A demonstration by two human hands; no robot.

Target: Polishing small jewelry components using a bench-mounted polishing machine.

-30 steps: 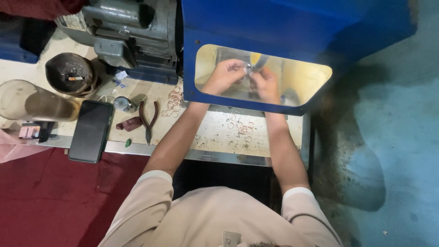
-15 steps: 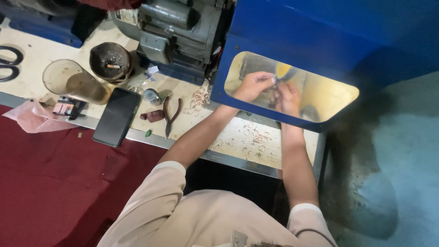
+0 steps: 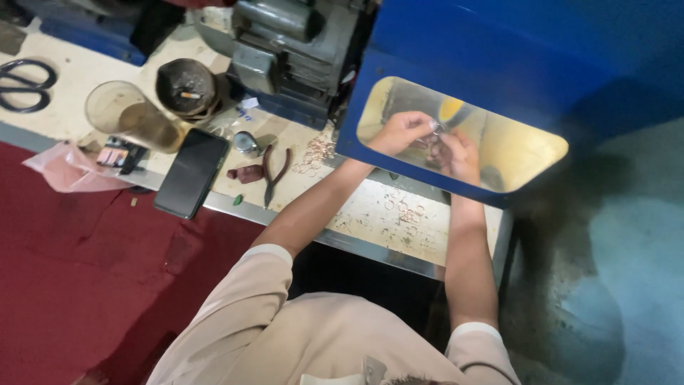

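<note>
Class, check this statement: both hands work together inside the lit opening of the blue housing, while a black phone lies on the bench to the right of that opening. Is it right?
Not quite. In the head view the black phone lies to the left of the lit opening, near the pliers, not to its right. The rest stands: the left hand and right hand work together inside the blue housing.

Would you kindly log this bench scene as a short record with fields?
Setting: pale workbench beside a blue hood with a lit opening
Left hand: inside the opening, fingertips pinching a small metal ring
Right hand: inside the opening, close beside the left; its grip is unclear
On bench: black phone, pliers, loose copper-coloured rings, clear cup, dark bowl, scissors
Behind: grey motor
</note>
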